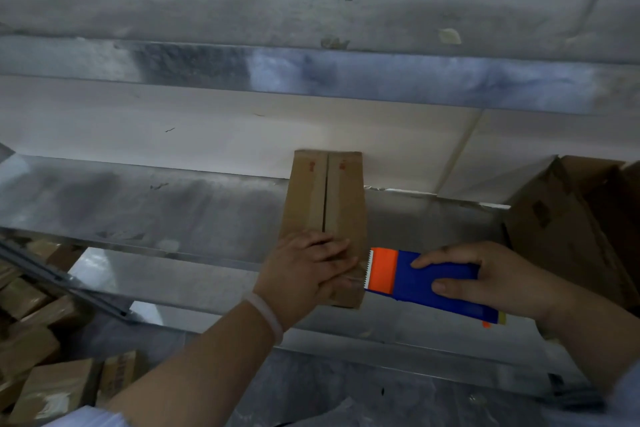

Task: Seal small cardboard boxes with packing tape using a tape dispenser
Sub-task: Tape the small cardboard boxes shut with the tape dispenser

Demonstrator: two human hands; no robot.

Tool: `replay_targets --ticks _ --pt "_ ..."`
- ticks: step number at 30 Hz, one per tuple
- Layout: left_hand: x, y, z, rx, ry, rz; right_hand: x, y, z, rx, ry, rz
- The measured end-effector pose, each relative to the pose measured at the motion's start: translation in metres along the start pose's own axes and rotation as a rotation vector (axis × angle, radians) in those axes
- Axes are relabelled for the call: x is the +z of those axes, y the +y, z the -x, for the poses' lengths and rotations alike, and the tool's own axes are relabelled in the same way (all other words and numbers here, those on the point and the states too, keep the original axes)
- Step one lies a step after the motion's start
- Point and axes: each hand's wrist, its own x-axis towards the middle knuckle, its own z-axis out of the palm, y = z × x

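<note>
- Along the near edge of the bench (173, 204), a steel surface stepped in long bands, the work is set up just right of centre.
- At the right end of the bench stands a large open carton (568, 218), well apart from the work. Below the bench's left end lies a pile of packed boxes (34, 340).
- The small cardboard box (325, 194) lies flat on the bench, its long axis running from the near edge toward the far side. Its two top flaps meet in a centre seam (325, 191). Whether tape already covers that seam cannot be told from the blur.
- The left hand (304, 270) presses down on the near end of the box, fingers laid nearly straight across the top and gripping nothing.
- The right hand (502, 281) is wrapped round the body of the tape dispenser (415, 277), thumb on the near side, fingers over the top.
- The dispenser lies level, just beside the box's near right corner, with its serrated blade (367, 269) next to the left fingertips.
- Judged step: starting or cutting a strip at the near end.
- To do it well:
  - Keep the left hand's weight on the flaps so the seam stays closed.
  - Keep the fingertips clear of the blade teeth.
  - Align the dispenser with the seam, not across it.
  - Draw the tape taut and low along the seam, then rub it flat over each end.
</note>
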Motion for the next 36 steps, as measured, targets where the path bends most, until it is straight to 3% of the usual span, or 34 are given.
replay_targets --ticks 11,16,22,24,28,32,36 --pt "0.004 -0.004 -0.005 -0.040 0.019 0.028 -0.036 0.012 0.029 0.086 -0.058 -0.012" --pt "0.003 -0.002 -0.008 -0.050 0.010 0.035 -0.030 0.000 0.018 0.179 -0.073 0.289" --pt "0.002 -0.003 -0.007 -0.053 0.008 0.034 0.016 0.006 -0.005 0.051 0.019 1.012" --pt "0.002 -0.004 -0.007 -0.057 0.024 0.054 0.020 0.014 -0.003 0.106 0.105 0.960" --pt "0.003 -0.005 -0.008 -0.056 0.018 0.083 0.008 0.024 -0.013 0.115 0.430 0.905" --pt "0.002 -0.008 -0.008 -0.072 -0.020 0.117 -0.016 0.037 -0.044 0.180 0.457 0.877" --pt "0.001 -0.009 -0.007 -0.094 -0.040 0.140 -0.020 0.064 -0.069 0.194 0.466 1.023"
